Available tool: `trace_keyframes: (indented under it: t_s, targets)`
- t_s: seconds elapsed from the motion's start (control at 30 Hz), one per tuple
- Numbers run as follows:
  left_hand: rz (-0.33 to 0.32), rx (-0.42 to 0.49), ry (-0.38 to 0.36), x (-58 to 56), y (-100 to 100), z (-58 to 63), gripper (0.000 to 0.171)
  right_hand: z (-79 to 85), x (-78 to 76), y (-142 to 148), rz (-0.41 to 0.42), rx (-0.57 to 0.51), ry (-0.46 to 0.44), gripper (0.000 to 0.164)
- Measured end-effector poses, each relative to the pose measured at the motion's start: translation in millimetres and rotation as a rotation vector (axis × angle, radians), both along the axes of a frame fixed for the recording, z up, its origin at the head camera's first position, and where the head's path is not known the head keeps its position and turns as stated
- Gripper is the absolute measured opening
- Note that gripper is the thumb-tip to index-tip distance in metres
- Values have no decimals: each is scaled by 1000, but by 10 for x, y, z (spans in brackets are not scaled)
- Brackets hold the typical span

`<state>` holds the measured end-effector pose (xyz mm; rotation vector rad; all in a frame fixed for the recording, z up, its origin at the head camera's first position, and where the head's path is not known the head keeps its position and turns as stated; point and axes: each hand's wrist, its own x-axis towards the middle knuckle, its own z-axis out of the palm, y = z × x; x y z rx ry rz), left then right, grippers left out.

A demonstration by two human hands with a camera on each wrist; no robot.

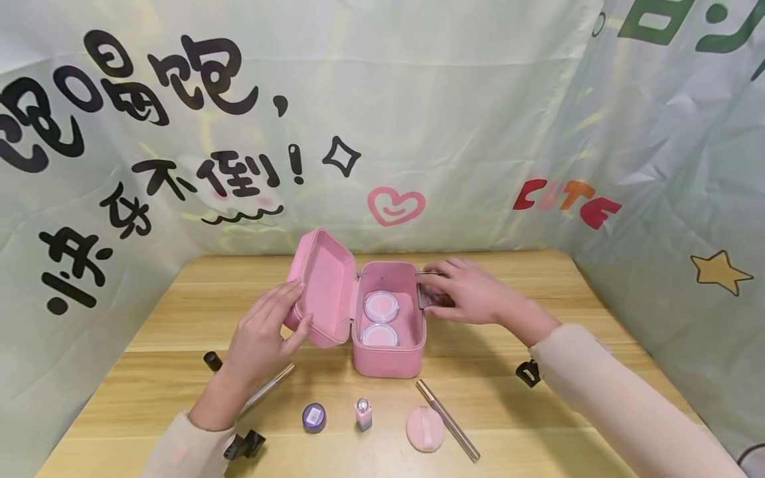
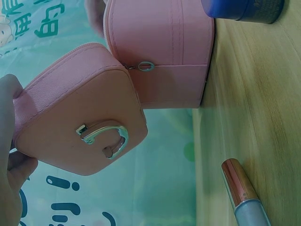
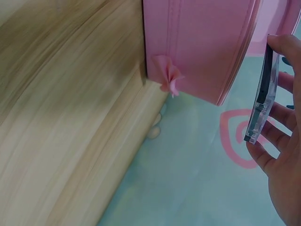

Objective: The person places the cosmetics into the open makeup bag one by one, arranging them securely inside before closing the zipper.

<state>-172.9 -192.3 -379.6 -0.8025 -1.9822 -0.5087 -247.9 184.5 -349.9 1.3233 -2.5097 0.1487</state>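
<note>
A pink cosmetic case (image 1: 388, 364) stands on the table with its lid (image 1: 325, 285) swung out to the left. My left hand (image 1: 258, 335) holds that lid by its outer edge, thumb apart from the fingers; the lid's outside carries a handle (image 2: 117, 141). Two round compacts (image 1: 381, 307) with clear rims lie inside the case. At the case's right rim, my right hand (image 1: 469, 291) grips a flat makeup case (image 3: 262, 94), dark on one face and clear on the other, held on edge. Its contents cannot be made out.
In front lie a purple-lidded jar (image 1: 313, 417), a small pink bottle (image 1: 363, 414), a pink powder puff (image 1: 425, 429) and a slim metallic tube (image 1: 449, 421). Another tube (image 1: 271, 385) is partly behind my left wrist. A printed cloth (image 1: 466, 133) hangs behind the table.
</note>
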Motion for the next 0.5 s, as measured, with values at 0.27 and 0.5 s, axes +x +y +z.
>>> trace_keyframes:
  t_s: [0.27, 0.5]
  targets:
    - [6, 0, -1, 8, -1, 0, 50, 22, -17, -175, -5, 21, -24, 59]
    - [6, -1, -1, 9, -2, -2, 50, 8, -42, -289, 4, 15, -21, 58]
